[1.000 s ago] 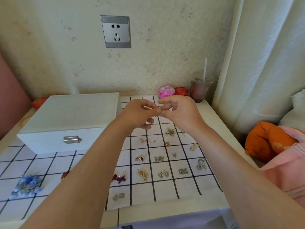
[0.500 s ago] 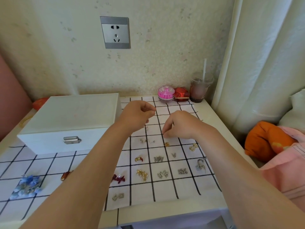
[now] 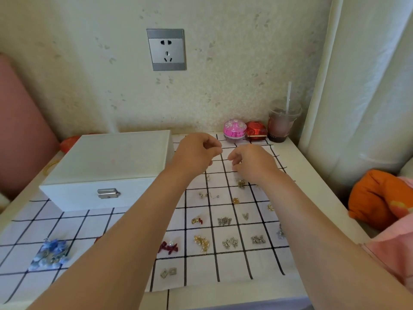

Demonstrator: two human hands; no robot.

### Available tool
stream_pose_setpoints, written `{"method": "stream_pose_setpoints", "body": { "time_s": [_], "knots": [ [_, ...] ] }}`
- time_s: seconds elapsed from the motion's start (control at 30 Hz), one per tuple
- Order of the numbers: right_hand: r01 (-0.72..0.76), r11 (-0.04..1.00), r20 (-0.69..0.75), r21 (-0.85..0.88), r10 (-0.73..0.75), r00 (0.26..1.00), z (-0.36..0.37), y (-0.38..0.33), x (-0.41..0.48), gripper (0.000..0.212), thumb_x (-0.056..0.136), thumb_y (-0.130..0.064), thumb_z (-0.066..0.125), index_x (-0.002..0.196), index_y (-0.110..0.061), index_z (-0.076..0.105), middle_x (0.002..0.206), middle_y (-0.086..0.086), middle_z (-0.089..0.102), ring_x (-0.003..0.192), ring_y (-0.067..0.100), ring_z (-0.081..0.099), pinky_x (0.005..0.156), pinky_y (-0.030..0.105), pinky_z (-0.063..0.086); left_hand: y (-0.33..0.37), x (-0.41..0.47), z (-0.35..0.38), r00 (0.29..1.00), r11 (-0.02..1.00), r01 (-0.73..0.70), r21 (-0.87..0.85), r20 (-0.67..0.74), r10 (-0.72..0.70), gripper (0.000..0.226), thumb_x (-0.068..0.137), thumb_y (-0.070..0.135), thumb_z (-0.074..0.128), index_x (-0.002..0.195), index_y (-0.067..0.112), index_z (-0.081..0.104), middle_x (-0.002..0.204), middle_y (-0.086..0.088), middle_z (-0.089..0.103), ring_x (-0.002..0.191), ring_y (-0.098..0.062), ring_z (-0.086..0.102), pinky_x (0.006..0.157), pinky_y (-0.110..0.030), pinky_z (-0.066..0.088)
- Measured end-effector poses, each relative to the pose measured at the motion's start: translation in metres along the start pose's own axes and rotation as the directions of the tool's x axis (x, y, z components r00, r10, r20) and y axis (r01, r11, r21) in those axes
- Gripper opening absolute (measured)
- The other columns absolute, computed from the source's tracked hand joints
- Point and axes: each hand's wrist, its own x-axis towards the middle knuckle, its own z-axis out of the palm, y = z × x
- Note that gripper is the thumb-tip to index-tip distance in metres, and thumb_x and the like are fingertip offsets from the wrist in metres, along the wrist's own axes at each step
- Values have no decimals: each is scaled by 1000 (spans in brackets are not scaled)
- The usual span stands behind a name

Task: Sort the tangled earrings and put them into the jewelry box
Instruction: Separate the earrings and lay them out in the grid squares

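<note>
Right hand (image 3: 253,165) has lifted off the cloth (image 3: 234,271); grasp contents unclear.

No writing can be read. The drink cup (image 3: 282,124) carries a dark band whose marks are too blurred to make out, and the pink round case (image 3: 234,129) shows a pale pattern that cannot be told as letters
</note>
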Motion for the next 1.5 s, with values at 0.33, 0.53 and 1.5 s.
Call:
{"method": "stream_pose_setpoints", "body": {
  "time_s": [0.33,0.53,1.5],
  "knots": [
    [88,992,60,94,-94,994,-22,11,-5,25,91,-16,62,95,-36,76,103,-16,69,97,7,64,88,32,54,-16,18,36,996,918,-41,394,89,6,9,89,29,67,93,35,72,92,16,69,91,-9,64,84,-31,53],
    [32,999,234,9,-33,972,-27,6,-14,12,83,-33,68,89,-35,78,95,-17,73,89,7,67,84,36,58,-16,15,47,992,830,-89,551,120,26,14,91,26,62,97,35,70,101,14,70,96,-10,63,80,-31,53],
    [-69,901,58,429,48,997,-30,4,-31,17,93,-40,66,88,-28,76,80,-12,76,64,3,60,64,24,48,10,-10,-6,987,958,-135,255,125,106,12,80,33,79,80,29,68,77,10,69,69,-5,61,63,-21,48]
  ]
}}
